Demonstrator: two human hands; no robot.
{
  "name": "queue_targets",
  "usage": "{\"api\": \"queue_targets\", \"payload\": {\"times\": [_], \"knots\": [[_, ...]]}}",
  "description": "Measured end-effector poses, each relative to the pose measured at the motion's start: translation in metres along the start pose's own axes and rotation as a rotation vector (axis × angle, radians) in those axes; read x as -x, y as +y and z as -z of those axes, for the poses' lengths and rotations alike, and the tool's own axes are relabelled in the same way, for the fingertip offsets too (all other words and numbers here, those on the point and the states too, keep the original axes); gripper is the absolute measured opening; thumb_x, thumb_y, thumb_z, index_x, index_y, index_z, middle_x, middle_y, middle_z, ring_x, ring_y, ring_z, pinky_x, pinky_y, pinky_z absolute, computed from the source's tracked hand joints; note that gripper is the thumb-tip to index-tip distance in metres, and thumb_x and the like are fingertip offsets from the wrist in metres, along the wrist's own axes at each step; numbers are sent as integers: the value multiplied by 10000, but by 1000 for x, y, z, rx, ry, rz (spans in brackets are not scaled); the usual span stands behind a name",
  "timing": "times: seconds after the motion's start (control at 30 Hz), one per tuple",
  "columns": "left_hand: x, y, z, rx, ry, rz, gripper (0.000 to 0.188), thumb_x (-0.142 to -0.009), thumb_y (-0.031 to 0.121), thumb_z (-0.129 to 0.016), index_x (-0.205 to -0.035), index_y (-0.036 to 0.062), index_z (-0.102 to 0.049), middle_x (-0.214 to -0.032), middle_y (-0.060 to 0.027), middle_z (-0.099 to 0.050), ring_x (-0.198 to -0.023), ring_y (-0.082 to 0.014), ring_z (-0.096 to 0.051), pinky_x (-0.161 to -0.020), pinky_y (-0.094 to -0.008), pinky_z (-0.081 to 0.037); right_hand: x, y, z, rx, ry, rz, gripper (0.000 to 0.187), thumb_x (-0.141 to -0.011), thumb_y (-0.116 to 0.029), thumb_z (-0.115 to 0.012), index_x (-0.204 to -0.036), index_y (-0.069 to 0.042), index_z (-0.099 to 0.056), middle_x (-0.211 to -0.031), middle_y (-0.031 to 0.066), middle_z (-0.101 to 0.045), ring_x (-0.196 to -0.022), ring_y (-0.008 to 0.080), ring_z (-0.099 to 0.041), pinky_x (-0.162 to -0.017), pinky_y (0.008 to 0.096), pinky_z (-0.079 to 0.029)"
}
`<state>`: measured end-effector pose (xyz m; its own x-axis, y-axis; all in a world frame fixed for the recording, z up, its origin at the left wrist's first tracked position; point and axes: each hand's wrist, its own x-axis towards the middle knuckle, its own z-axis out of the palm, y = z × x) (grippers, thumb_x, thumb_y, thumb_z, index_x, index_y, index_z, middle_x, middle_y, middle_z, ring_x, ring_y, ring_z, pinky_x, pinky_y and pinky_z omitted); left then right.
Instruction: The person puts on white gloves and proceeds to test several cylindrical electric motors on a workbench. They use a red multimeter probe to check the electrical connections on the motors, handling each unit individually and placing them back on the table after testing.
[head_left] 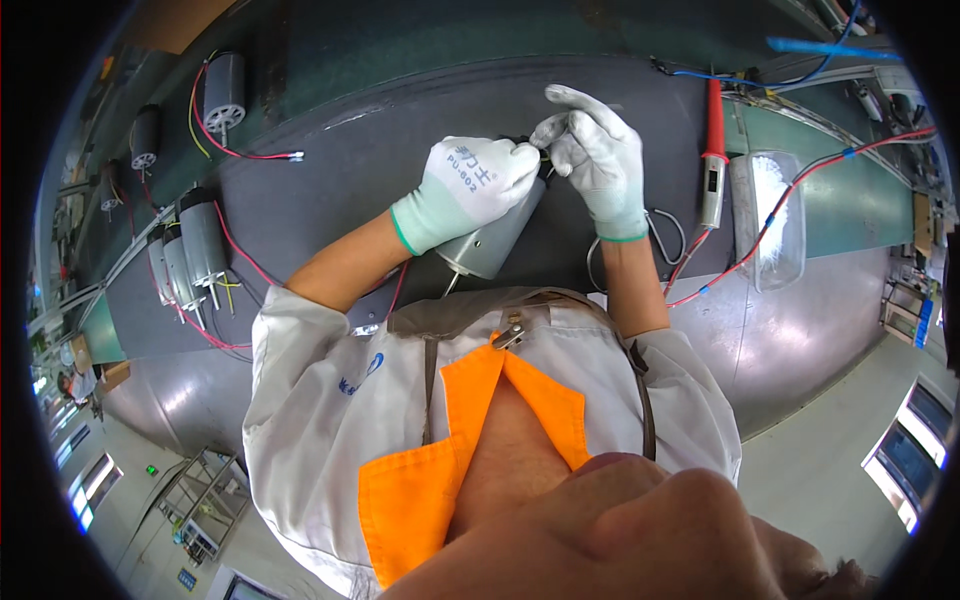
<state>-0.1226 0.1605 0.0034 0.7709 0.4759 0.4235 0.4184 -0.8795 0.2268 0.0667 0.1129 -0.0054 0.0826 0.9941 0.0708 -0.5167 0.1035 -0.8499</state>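
Left hand (470, 190) gloved, clenched round grey cylindrical motor (492, 240) held over dark mat (330, 190) just before chest, right hand (598, 150) pinched at motor's top end, red-handled soldering iron (713, 150) laid nr right, more motors (188, 250) grouped far left.

Factory assy line, motors (203, 238), soldering iron (713, 150)

Dark work mat (330, 190) on steel bench (800, 330); pale floor (830, 470).
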Motion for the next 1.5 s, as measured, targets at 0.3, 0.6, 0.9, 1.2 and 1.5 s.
{"api": "queue_targets", "payload": {"times": [0.3, 0.6, 0.9, 1.2, 1.5], "knots": [[-5, -22, 17, -183, -281, -372, 202, -831, 192, -623, -997, 77, -612, -625, -10, -564, -515, -195, -605, -479, -358, -475, 11, -20, -4, 246, 67, -170, 258, -987, -124, -543, -997, 68, -716, -621, -4, -532, -525, 47, -442, -445, 221, -302], [7, -13, 20, -172, -224, -289, 250, -901, 287, -640, -1034, 77, -616, -707, -57, -625, -594, -217, -674, -498, -380, -517, -2, -43, -5, 628, 70, 3, 274, -1010, -184, -600, -1191, -17, -719, -913, 55, -749, -789, 114, -706, -687, 249, -568], [-44, -33, -10, 352, -255, -126, 296, -983, 294, -594, -1094, 46, -711, -1080, -108, -673, -993, -261, -655, -839, -351, -541, 190, 1, 34, 1877, 215, -146, 794, -795, -138, -775, -1500, -50, -422, -1445, 249, -481, -1304, 428, -488, -1088, 506, -422], [-100, -46, 39, 562, -371, 49, 392, -949, 415, -645, -1006, 42, -754, -1006, -193, -727, -949, -338, -698, -803, -411, -531, 176, -42, 50, 603, 365, -414, 709, -842, 97, -653, -1505, -61, -459, -1103, 83, -644, -1015, 170, -653, -878, 307, -539], [-104, -48, 16, 150, 104, -672, 223, -855, 228, -626, -1013, 254, -781, -956, -47, -675, -1002, -260, -652, -812, -406, -524, 90, -57, 13, 1391, -228, -183, 655, -935, -415, -721, -1413, -22, -506, -1162, 262, -658, -1068, 431, -653, -890, 459, -521]]}}
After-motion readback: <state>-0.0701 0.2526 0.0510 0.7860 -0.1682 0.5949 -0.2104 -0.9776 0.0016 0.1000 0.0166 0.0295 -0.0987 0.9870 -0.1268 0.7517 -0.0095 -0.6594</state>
